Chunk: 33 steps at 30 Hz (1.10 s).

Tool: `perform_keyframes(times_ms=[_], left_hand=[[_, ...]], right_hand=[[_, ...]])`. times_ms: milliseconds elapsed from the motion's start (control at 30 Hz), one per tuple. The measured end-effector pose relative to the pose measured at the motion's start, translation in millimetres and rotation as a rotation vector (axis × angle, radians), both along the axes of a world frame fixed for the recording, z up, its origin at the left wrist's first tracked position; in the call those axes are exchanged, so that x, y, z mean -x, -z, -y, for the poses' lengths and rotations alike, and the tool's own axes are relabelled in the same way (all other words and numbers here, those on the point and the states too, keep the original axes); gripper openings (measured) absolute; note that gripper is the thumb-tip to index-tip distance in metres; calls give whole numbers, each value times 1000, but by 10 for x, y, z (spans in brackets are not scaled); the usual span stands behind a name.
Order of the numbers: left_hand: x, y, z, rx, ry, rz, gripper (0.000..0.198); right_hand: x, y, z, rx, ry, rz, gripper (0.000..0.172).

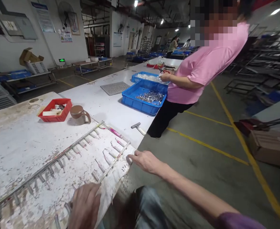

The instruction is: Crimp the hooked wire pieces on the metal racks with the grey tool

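A long metal rack lies on the paint-flecked white table, its far rail running from lower left to a corner near the mug. From its rails hang several slender pieces with wire loops, some grey, some pink, white or yellowish. My left hand, slightly blurred, is curled over the near rail, its fingertips hidden. By the rack's right corner, at the table edge, is my right hand, fingers stretched toward the rail, with nothing visible in it.
Beyond the rack stand a red tray, a brown-topped mug and a T-shaped tool. Farther off are a grey board and a blue crate of shiny small parts. A person in pink stands along the table's right side.
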<state>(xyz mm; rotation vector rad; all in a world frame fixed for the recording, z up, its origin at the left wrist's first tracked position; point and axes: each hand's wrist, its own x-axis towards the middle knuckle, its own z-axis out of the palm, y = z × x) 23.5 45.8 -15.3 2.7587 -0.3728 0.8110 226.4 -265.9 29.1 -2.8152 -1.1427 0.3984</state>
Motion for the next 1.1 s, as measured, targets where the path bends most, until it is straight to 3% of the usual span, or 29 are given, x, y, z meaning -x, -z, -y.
perform_keyframes(times_ms=[67,133,233,333,400,500,667,867,1100], left_hand=[[-495,-214,146,71,60,-56,38],[-1073,-305,306,85,129,-119,39],[-1837,-186,515,10,131,-216,44],[-2230,43,658,-55,109,-343,50],[-2281,135,725,-53,94,-432,51],[-2194,144,801,7,48,-542,54],[-2056,52,888,36,-10,-606,53],[-2070,-63,1018,27,-131,-691,52],[-2062,-248,1195,32,-280,-803,52]], right_hand=[[-258,-21,19,91,-192,95,44],[-489,-4,11,127,-376,172,50],[-801,30,22,128,-554,183,54],[-1050,12,128,151,-655,127,57],[-1150,-32,224,151,-652,62,55],[-1175,-105,295,127,-591,-58,46],[-1144,-135,123,83,-666,-261,47],[-1347,-235,107,192,-631,-235,43],[-1245,-376,-47,159,-682,-259,33]])
